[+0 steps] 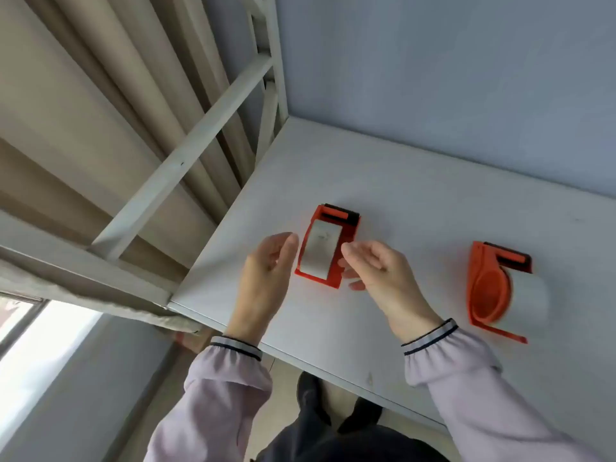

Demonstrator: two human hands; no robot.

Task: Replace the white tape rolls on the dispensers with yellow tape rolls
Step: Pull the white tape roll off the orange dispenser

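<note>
An orange dispenser [328,246] with a white tape roll [321,250] lies mid-counter [416,195]; a second [493,288] lies at its three o'clock. My left hand [266,265] and right hand [376,265] flank the first, fingers spread, empty; whether they touch it, I cannot tell.

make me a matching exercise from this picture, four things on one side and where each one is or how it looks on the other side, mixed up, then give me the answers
Things:
1. left dispenser
2. right dispenser
3. left hand
4. right hand

Descriptions:
A. lies alone near the table's right side, no hand near it
B. open, at the left edge of a dispenser
C. sits between the two hands, white roll facing up
D. fingers curled, at the right edge of a dispenser

Pairs: 1-C, 2-A, 3-B, 4-D
</note>
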